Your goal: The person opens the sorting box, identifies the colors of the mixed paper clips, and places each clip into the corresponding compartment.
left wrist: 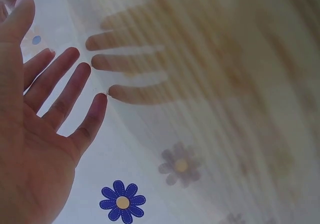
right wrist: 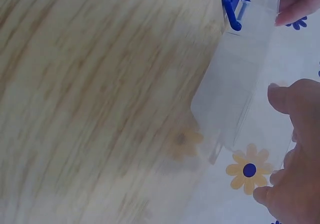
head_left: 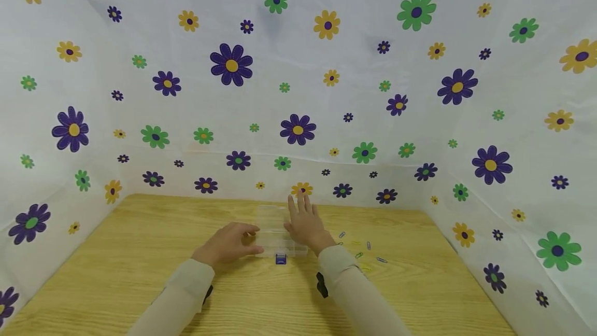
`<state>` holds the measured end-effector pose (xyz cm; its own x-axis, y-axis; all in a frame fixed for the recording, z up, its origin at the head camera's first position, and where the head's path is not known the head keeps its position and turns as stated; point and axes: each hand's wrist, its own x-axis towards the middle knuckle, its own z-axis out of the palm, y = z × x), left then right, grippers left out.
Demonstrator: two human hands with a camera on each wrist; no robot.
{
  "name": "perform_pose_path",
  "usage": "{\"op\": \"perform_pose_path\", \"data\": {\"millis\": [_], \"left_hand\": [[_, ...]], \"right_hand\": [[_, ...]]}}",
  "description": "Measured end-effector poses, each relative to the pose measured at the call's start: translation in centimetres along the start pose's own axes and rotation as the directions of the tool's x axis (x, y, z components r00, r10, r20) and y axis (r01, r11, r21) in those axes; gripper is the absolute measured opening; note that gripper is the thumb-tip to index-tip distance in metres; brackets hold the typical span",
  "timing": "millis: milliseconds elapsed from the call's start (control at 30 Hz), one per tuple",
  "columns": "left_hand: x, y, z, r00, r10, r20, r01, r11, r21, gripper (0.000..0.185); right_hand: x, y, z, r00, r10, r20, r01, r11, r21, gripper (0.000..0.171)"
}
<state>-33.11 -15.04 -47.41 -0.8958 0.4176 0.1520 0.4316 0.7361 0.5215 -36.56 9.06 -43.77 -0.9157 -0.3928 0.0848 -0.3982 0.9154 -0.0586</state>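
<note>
My left hand [head_left: 230, 244] and right hand [head_left: 305, 223], fingers relaxed and open, steady the clear box [head_left: 275, 227] on the worktop [head_left: 116, 268]; a careless nudge could slide it into the paper clips [head_left: 361, 248].

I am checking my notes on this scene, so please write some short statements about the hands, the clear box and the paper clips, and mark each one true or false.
1. The clear plastic box lies on the wooden table between the two hands. True.
2. The box has a red latch. False: the latch is blue, on the side nearest the person.
3. The right hand is flat with straight fingers at the box. True.
4. The paper clips lie to the left of the left hand. False: they are scattered on the table to the right of the right hand.
5. The left hand holds a paper clip. False: it rests at the left side of the box, holding no clip.
</note>
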Motion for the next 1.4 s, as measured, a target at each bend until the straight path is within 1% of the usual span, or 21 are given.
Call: {"op": "perform_pose_path", "data": {"millis": [67, 167, 300, 400, 533, 667, 767, 1000, 1100, 1267, 1400], "left_hand": [[0.0, -0.1, 0.0, 1.0, 0.004, 0.0, -0.004, 1.0, 0.001, 0.063], [0.0, -0.1, 0.1, 1.0, 0.006, -0.004, -0.006, 1.0, 0.0, 0.063], [-0.2, 0.3, 0.1, 1.0, 0.013, -0.01, -0.013, 1.0, -0.006, 0.063], [-0.4, 0.6, 0.1, 1.0, 0.024, -0.012, -0.024, 1.0, 0.0, 0.062], [-0.4, 0.6, 0.2, 1.0, 0.024, -0.008, -0.024, 1.0, 0.019, 0.062], [-0.4, 0.6, 0.2, 1.0, 0.002, -0.005, -0.002, 1.0, 0.023, 0.062], [-0.3, 0.5, 0.1, 1.0, -0.003, -0.004, 0.003, 1.0, 0.025, 0.063], [-0.2, 0.3, 0.0, 0.999, 0.037, 0.003, -0.037, 0.998, 0.054, 0.066], [-0.2, 0.2, -0.1, 0.999, 0.045, 0.004, -0.045, 0.998, 0.047, 0.067], [-0.2, 0.0, 0.0, 0.999, 0.044, 0.015, -0.045, 0.999, 0.031, 0.066], [-0.1, 0.0, 0.0, 0.999, 0.038, 0.015, -0.039, 0.999, 0.032, 0.066]], "right_hand": [[0.1, 0.0, 0.2, 1.0, 0.005, 0.007, -0.004, 1.0, -0.012, 0.075], [0.1, -0.1, 0.4, 1.0, -0.001, 0.019, 0.001, 1.0, -0.002, 0.074], [-0.3, -0.2, 0.6, 0.998, -0.036, 0.052, 0.032, 0.997, 0.074, 0.069], [-0.5, -0.2, 0.9, 0.994, -0.052, 0.097, 0.04, 0.991, 0.131, 0.068], [-0.6, -0.2, 1.1, 0.988, -0.037, 0.152, 0.014, 0.989, 0.15, 0.069], [-0.6, -0.3, 1.0, 0.982, -0.012, 0.186, -0.018, 0.987, 0.158, 0.068], [-0.7, -0.3, 0.9, 0.979, -0.004, 0.204, -0.031, 0.986, 0.165, 0.068], [-0.8, -0.1, 1.2, 0.969, 0.008, 0.246, -0.061, 0.976, 0.207, 0.066], [-0.9, 0.0, 1.4, 0.964, 0.006, 0.267, -0.071, 0.97, 0.235, 0.064], [-1.1, 0.0, 1.5, 0.958, 0.004, 0.288, -0.083, 0.962, 0.262, 0.062], [-1.1, 0.0, 1.4, 0.961, -0.01, 0.277, -0.067, 0.961, 0.269, 0.061]]}}
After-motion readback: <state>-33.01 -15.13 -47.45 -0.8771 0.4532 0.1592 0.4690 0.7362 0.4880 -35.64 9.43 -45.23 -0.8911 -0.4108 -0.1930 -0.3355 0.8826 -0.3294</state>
